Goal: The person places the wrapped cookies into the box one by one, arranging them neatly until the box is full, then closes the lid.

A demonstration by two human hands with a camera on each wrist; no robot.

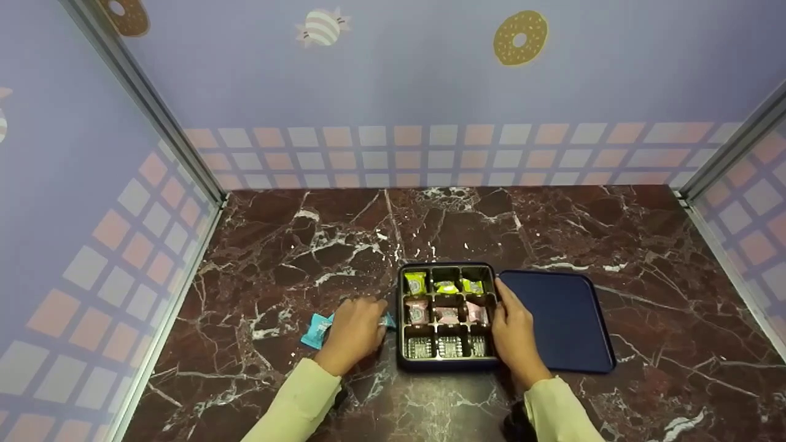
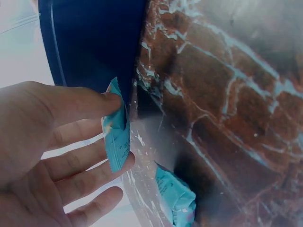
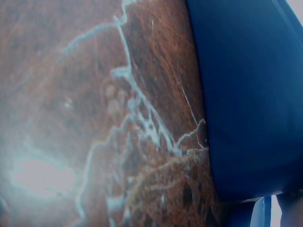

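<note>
My left hand (image 1: 355,328) pinches a blue wrapped candy (image 2: 116,132) between thumb and fingers, just left of a dark blue box (image 1: 448,366). Another blue candy (image 2: 176,196) lies on the table below that hand. The box has a nine-compartment insert. Yellow-green candies (image 1: 416,283) fill its back row and pink candies (image 1: 448,315) its middle row; the front row compartments (image 1: 450,347) hold nothing. My right hand (image 1: 516,331) rests along the box's right side, its index finger extended by the rim. In the right wrist view the box side (image 3: 251,94) shows at the right.
A dark blue lid (image 1: 562,322) lies flat on the table right of the box, partly behind the right hand. The marbled dark red table (image 1: 276,258) is bounded by patterned panels (image 1: 393,80) at the back and both sides.
</note>
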